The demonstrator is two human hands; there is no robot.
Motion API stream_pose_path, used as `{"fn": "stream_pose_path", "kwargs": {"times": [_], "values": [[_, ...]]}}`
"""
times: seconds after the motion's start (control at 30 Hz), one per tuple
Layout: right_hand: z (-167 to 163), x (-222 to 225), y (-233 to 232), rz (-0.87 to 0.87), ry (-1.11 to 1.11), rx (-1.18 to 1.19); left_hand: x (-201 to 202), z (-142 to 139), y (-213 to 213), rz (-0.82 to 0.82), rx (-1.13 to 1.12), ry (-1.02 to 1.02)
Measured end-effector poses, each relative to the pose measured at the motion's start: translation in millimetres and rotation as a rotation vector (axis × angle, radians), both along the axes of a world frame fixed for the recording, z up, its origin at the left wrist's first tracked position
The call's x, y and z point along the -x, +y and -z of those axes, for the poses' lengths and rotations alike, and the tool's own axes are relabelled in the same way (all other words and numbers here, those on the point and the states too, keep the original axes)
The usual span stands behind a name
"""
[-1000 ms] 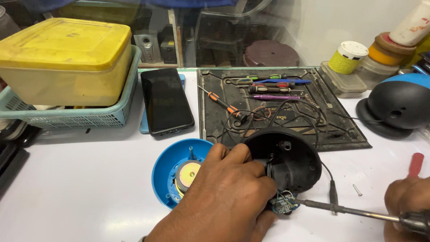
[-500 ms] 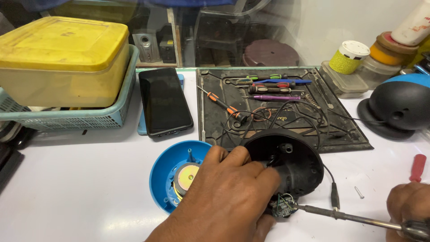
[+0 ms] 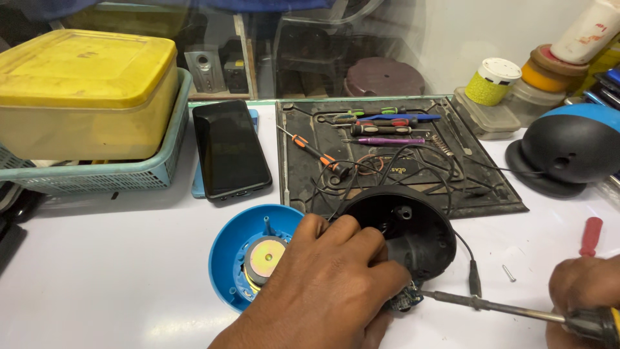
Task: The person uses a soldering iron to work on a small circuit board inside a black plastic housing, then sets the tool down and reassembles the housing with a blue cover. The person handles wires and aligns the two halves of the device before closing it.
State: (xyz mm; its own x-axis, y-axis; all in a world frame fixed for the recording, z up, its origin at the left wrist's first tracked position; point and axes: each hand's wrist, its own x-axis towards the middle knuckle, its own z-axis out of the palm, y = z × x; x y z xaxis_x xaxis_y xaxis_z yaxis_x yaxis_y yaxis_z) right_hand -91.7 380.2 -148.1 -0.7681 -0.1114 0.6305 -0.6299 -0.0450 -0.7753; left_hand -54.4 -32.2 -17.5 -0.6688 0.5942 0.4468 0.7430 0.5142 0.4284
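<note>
Our left hand (image 3: 336, 284) curls its fingers over the black shell (image 3: 407, 229), pinching a small circuit board (image 3: 405, 300) mid-table. Our right hand (image 3: 584, 297) grips a soldering iron (image 3: 504, 307). The blue speaker half (image 3: 248, 258) touches the shell; a phone (image 3: 231, 148) lies beyond.

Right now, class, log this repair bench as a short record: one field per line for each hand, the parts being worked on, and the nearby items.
left hand: left hand grips the round black plastic shell
right hand: right hand holds the long metal-shafted soldering iron
iron tip: at the small circuit board under the shell's edge
beside shell: round blue plastic half with a speaker
behind: dark work mat with screwdrivers, black phone, yellow lidded box in a teal basket
right side: red-handled screwdriver
</note>
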Motion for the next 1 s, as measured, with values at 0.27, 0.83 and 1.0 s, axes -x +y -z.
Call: {"fn": "stream_pose_path", "kwargs": {"times": [0.27,0.83,1.0], "values": [[-15.5,-17.6,-10.0,0.007,-0.025,-0.02,-5.8,-6.7,4.9,-0.032,0.01,0.023],[-19.2,-34.5,-19.2,0.022,-0.056,0.048,-6.4,-8.2,4.4,-0.039,0.012,-0.012],[-21.2,-38.3,-23.1,0.025,-0.069,0.064,-2.9,-7.2,8.4,0.014,-0.017,-0.011]]}}
